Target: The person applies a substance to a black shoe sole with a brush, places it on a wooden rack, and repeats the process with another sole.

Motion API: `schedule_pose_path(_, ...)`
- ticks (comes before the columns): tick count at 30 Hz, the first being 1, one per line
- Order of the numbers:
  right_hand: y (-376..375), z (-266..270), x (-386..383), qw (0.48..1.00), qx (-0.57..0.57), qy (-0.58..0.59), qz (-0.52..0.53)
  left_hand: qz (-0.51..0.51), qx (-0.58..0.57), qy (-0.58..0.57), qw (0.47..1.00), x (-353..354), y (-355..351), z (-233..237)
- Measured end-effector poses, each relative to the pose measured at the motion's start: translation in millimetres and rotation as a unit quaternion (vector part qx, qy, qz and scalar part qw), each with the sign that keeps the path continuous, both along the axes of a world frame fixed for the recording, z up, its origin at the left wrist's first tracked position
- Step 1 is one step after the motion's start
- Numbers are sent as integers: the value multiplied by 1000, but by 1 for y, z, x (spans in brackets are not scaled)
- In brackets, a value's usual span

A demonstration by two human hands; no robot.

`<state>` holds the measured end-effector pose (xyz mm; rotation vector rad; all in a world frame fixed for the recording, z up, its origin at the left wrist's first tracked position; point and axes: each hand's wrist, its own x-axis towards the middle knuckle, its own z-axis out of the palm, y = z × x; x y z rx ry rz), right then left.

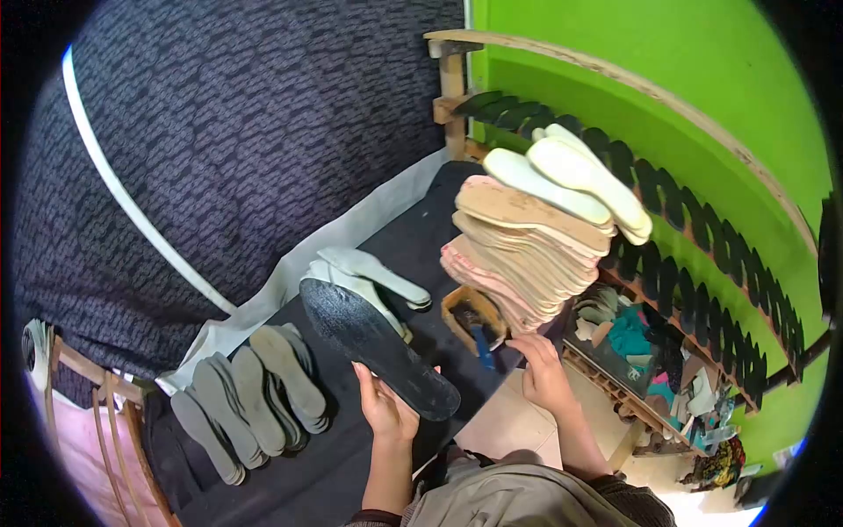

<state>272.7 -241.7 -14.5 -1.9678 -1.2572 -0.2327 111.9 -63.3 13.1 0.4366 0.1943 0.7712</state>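
Above the dark table | left hand: gripped black sole | right hand: was near brown container, grip indeterminable | grey soles: lay beside black sole in overlapping rows

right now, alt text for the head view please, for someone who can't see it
A person's left hand holds a black sole over a dark table, near stacks of grey soles; the right hand is beside a small open container and a tall pile of beige soles.

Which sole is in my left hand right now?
The shiny black sole, gripped at its edge by your left hand; the grey soles lie stacked, and the other black ones line the rack.
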Motion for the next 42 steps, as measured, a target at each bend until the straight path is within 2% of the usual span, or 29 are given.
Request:
schedule_pose_path(5, -69, 19, -6, 997, 73, -12, -30, -69, 15, -36, 997, 33, -48, 13)
schedule_pose_path(7, -103, 26, -16, 997, 80, 8, -16, -102, -84, -46, 990, 47, -75, 22)
schedule_pose_path(8, -120, 30, -19, 996, 80, -5, -39, -139, -28, -84, 986, 53, -88, 19)
schedule_pose_path(11, -172, 42, -35, 993, 97, 42, -48, -224, -61, -133, 964, 74, -137, 27)
schedule_pose_path(12, -188, 47, -39, 992, 93, 66, -52, -259, -11, -149, 954, 84, -151, 22)
schedule_pose_path(13, -203, 49, -44, 990, 92, 93, -56, -280, -11, -148, 948, 90, -169, 24)
schedule_pose_path(15, -230, 50, -50, 987, 101, 79, -93, -319, -59, -126, 938, 105, -209, 31)
schedule_pose_path(17, -258, 53, -57, 984, 104, 64, -128, -348, -62, -117, 928, 121, -251, 38)
schedule_pose_path(19, -284, 59, -62, 975, 58, 36, -209, -367, -21, -111, 923, 135, -291, 40)
schedule_pose_path(24, -344, 56, -64, 939, 89, -39, -329, -442, -42, -118, 888, 154, -376, 45)
schedule_pose_path(28, -383, 66, -63, 912, 101, -78, -389, -427, -40, -76, 900, 169, -417, 51)
schedule_pose_path(30, -396, 73, -56, 895, 116, -125, -413, -406, 38, -74, 910, 180, -426, 69)
schedule_pose_path(31, -401, 76, -51, 894, 119, -126, -413, -406, 41, -74, 910, 189, -430, 77)
schedule_pose_path(33, -411, 81, -40, 875, 139, -127, -445, -428, 137, -89, 889, 209, -435, 94)
schedule_pose_path(34, -415, 90, -31, 871, 150, -142, -446, -428, 139, -88, 889, 221, -437, 99)
schedule_pose_path(36, -421, 97, -10, 868, 182, -153, -437, -421, 218, -99, 875, 247, -443, 108)
schedule_pose_path(39, -431, 116, 25, 856, 224, -182, -430, -391, 287, -103, 868, 281, -453, 137)
schedule_pose_path(41, -441, 125, 49, 842, 212, -250, -429, -384, 297, -98, 869, 307, -459, 155)
schedule_pose_path(42, -442, 131, 61, 837, 229, -238, -436, -381, 329, -94, 859, 317, -462, 169)
